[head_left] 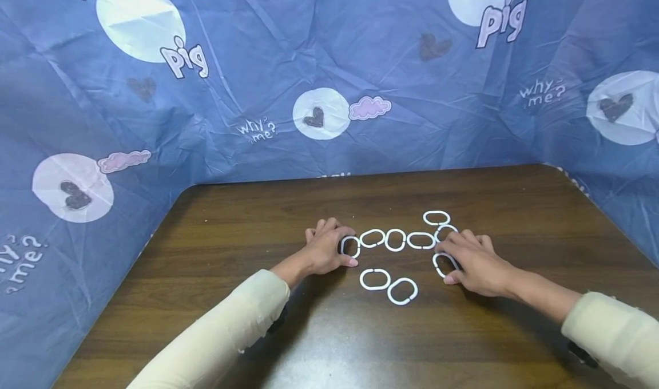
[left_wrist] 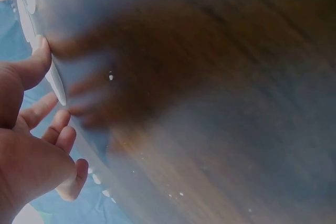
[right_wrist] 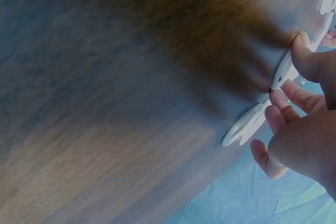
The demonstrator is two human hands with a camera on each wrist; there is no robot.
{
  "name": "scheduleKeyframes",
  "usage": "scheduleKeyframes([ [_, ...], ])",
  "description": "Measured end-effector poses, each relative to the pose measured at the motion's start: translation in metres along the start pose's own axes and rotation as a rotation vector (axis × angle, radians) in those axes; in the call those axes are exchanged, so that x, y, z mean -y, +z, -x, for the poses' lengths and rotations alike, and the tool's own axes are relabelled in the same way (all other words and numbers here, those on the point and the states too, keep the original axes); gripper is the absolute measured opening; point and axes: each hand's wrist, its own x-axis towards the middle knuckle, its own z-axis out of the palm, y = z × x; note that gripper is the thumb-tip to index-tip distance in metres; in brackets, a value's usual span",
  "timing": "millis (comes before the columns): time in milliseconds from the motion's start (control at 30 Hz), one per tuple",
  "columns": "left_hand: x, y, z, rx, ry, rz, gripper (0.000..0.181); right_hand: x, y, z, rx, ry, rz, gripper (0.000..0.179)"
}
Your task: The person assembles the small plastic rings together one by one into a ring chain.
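Observation:
My left hand (head_left: 325,250) pinches a white oval ring (head_left: 350,237) by its edges, thumb on the near side and fingers on the far side; the left wrist view shows this ring (left_wrist: 56,85) edge-on. Farther right, my right hand (head_left: 481,269) holds another white ring (head_left: 436,266) between thumb and fingers, low over the table. Its fingers partly hide that ring and a white ring (head_left: 447,225) just behind. Between the hands, three more white rings lie in a row, end to end: a left ring (head_left: 362,240), a middle ring (head_left: 386,241) and a right ring (head_left: 409,241).
Closer to me on the brown wooden table (head_left: 329,337) lie two more rings, a left one (head_left: 374,289) and a right one (head_left: 390,294), side by side. One ring (head_left: 436,211) sits at the back right. A blue printed cloth (head_left: 257,80) surrounds the table's far sides.

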Motion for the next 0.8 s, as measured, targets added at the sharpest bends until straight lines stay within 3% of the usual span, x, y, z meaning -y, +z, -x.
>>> scheduleKeyframes([
  [633,-0.0051,-0.0046,-0.0081,0.062,-0.078,0.03,0.053,-0.0011,0.0029,0.0042,-0.008,0.025,-0.026,0.046],
  [800,-0.0053,-0.0053,-0.0081,0.044,-0.087,0.04,0.055,-0.0016,0.002,0.0047,-0.016,0.018,-0.031,0.046],
])
